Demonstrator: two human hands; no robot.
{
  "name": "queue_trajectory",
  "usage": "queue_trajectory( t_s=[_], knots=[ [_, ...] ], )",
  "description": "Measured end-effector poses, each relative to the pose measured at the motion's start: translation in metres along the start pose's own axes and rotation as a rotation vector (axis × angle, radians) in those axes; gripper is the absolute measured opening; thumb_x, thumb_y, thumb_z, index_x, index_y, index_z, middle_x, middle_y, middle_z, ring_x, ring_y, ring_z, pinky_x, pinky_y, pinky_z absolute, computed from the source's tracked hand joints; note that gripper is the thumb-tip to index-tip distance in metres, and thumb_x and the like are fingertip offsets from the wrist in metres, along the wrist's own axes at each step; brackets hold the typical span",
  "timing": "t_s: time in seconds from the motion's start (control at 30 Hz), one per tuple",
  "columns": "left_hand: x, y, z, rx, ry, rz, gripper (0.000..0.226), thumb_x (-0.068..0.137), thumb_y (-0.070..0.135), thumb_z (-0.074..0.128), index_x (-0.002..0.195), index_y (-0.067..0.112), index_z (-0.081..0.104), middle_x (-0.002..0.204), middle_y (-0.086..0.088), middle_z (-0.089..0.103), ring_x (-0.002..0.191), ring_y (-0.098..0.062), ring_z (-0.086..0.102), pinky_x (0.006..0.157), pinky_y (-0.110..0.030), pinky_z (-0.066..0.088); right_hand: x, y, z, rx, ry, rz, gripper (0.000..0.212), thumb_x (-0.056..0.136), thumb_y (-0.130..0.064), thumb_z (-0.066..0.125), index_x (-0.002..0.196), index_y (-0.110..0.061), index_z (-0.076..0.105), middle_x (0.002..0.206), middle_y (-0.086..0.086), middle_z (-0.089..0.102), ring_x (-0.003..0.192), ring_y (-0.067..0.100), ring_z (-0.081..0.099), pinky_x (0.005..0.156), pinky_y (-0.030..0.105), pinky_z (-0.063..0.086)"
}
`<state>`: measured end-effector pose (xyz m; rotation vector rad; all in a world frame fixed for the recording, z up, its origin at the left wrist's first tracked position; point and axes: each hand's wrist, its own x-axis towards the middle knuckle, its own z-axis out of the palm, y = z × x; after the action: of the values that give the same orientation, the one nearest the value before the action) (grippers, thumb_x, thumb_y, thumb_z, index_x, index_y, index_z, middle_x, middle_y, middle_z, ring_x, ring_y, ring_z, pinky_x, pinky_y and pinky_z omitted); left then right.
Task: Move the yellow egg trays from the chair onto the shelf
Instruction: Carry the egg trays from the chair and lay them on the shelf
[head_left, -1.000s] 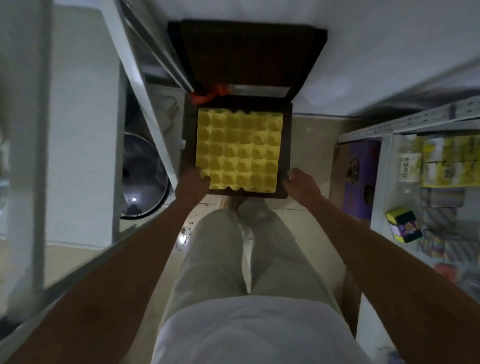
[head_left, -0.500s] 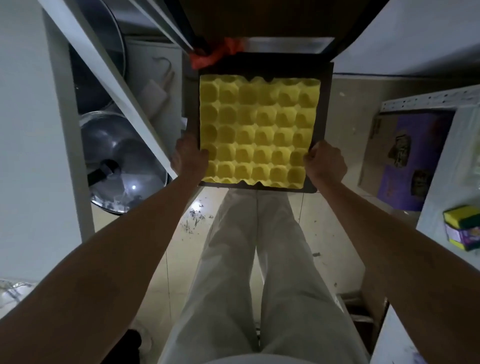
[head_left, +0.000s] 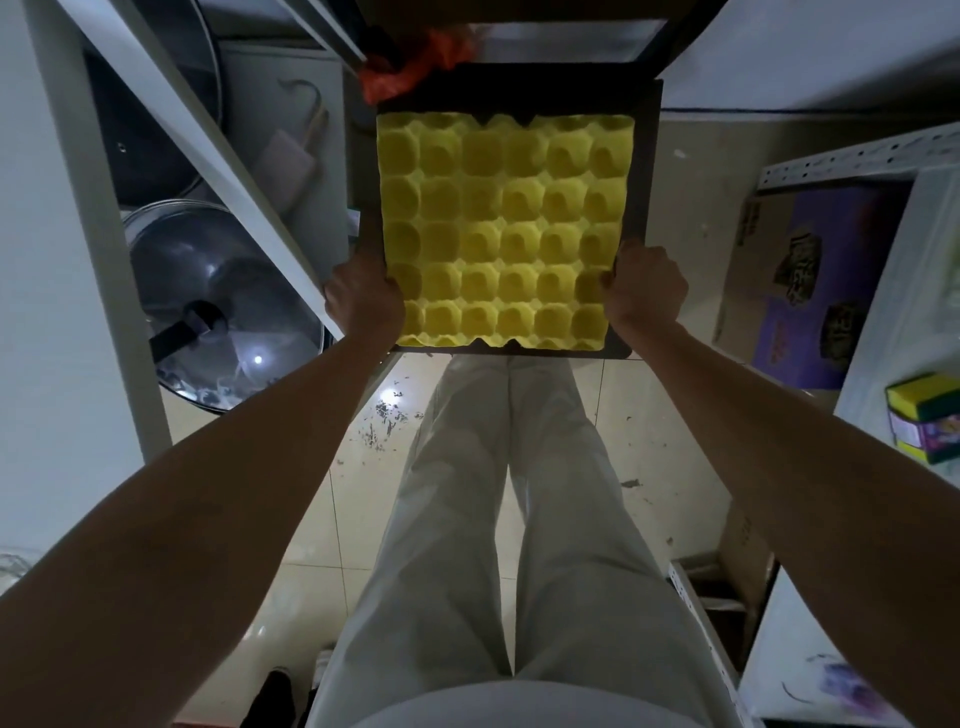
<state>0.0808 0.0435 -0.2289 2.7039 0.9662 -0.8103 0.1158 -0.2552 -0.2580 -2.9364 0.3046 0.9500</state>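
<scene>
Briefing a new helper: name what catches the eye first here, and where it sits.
The bright yellow egg tray on the dark chair seat, top centre, stands out, with the left hand and right hand gripping its near corners. Next come the glass pot lid at left and the purple box at right.

Matt moulded-pulp egg trays (head_left: 504, 234); glossy floor tiles (head_left: 311, 530)

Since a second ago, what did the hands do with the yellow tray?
Both hands moved in from the chair's front corners and closed on the tray: the left hand on its left edge, the right hand on its right edge. The head leaned closer too. The yellow tray itself still sits on the dark chair, not visibly lifted.
</scene>
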Motion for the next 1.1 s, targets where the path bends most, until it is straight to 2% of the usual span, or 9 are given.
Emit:
queue_trajectory(
  t_s=[0.17, 0.33, 0.47, 0.57, 0.73, 0.83, 0.97, 1.03, 1.1],
  knots=[
    [-0.010, 0.001, -0.011, -0.022, 0.035, 0.033, 0.037, 0.098, 0.006, 0.049, 0.126, 0.020, 0.069, 0.103, -0.015, 0.073, 0.099, -0.040, 0.070, 0.082, -0.052, 0.062, -0.003, 0.001, -0.012, 0.032, -0.009, -0.007, 0.021, 0.100, -0.023, 0.057, 0.117, -0.010, 0.060, 0.108, 0.016, 0.066, 0.098, 0.039, 0.068, 0.069, 0.038, 0.043],
    [-0.025, 0.001, -0.026, -0.050, 0.082, 0.019, 0.021, 0.097, 0.009, 0.049, 0.095, 0.015, 0.069, 0.086, -0.012, 0.070, 0.082, -0.037, 0.071, 0.062, -0.040, 0.054, -0.011, 0.007, -0.035, 0.076, 0.005, -0.050, 0.022, 0.101, -0.027, 0.057, 0.118, -0.013, 0.059, 0.106, 0.014, 0.066, 0.096, 0.036, 0.068, 0.070, 0.038, 0.045],
    [-0.044, 0.004, -0.048, -0.078, 0.071, 0.048, 0.018, 0.091, 0.016, 0.049, 0.094, 0.017, 0.067, 0.090, -0.014, 0.072, 0.086, -0.042, 0.070, 0.070, -0.045, 0.059, -0.030, 0.023, -0.055, 0.172, 0.022, -0.054, 0.015, 0.097, -0.027, 0.060, 0.107, -0.016, 0.058, 0.086, 0.008, 0.060, 0.086, 0.034, 0.068, 0.064, 0.035, 0.042],
    [-0.057, 0.010, -0.063, -0.046, 0.086, 0.199, 0.016, 0.091, 0.021, 0.047, 0.095, 0.016, 0.062, 0.087, -0.015, 0.071, 0.083, -0.042, 0.069, 0.062, -0.038, 0.046, -0.052, 0.051, -0.069, 0.370, 0.026, -0.001, 0.016, 0.093, -0.033, 0.064, 0.094, -0.019, 0.055, 0.083, 0.004, 0.064, 0.085, 0.032, 0.067, 0.066, 0.037, 0.052],
    [-0.082, 0.046, -0.091, -0.049, 0.059, 0.390, 0.019, 0.090, 0.027, 0.050, 0.098, 0.020, 0.066, 0.091, -0.013, 0.073, 0.085, -0.039, 0.070, 0.071, -0.040, 0.055, -0.113, 0.108, -0.084, 0.689, 0.085, 0.106, 0.018, 0.096, -0.036, 0.066, 0.099, -0.018, 0.066, 0.088, 0.005, 0.075, 0.087, 0.029, 0.071, 0.077, 0.044, 0.058],
    [-0.114, 0.076, -0.105, -0.155, 0.016, 0.546, 0.015, 0.093, 0.025, 0.056, 0.100, 0.022, 0.069, 0.093, -0.006, 0.076, 0.086, -0.032, 0.072, 0.076, -0.040, 0.060, -0.163, 0.148, -0.087, 0.796, 0.185, 0.215, 0.019, 0.098, -0.028, 0.064, 0.084, -0.016, 0.063, 0.079, 0.008, 0.068, 0.083, 0.031, 0.067, 0.075, 0.046, 0.054],
    [-0.175, 0.110, -0.130, -0.113, 0.096, 0.843, 0.013, 0.094, 0.029, 0.061, 0.097, 0.019, 0.068, 0.078, 0.004, 0.067, 0.074, -0.023, 0.066, 0.062, -0.029, 0.044, -0.260, 0.192, -0.105, 0.877, 0.339, 0.366, 0.043, 0.098, -0.029, 0.063, 0.063, -0.032, 0.038, 0.063, -0.007, 0.050, 0.068, 0.019, 0.056, 0.061, 0.029, 0.034],
    [-0.216, 0.127, -0.149, -0.117, 0.111, 0.980, 0.014, 0.095, 0.029, 0.061, 0.095, 0.017, 0.067, 0.074, 0.001, 0.066, 0.069, -0.026, 0.065, 0.059, -0.032, 0.045, -0.318, 0.210, -0.121, 0.910, 0.393, 0.430, 0.034, 0.093, -0.032, 0.060, 0.064, -0.025, 0.045, 0.060, -0.008, 0.051, 0.061, 0.012, 0.051, 0.054, 0.022, 0.031],
    [-0.259, 0.141, -0.168, -0.146, 0.083, 1.107, 0.020, 0.097, 0.034, 0.059, 0.094, 0.016, 0.068, 0.075, -0.005, 0.071, 0.070, -0.030, 0.068, 0.064, -0.041, 0.054, -0.376, 0.228, -0.130, 0.963, 0.461, 0.517, 0.024, 0.090, -0.033, 0.062, 0.073, -0.018, 0.056, 0.064, -0.001, 0.062, 0.061, 0.013, 0.057, 0.059, 0.022, 0.043]
  ],
)
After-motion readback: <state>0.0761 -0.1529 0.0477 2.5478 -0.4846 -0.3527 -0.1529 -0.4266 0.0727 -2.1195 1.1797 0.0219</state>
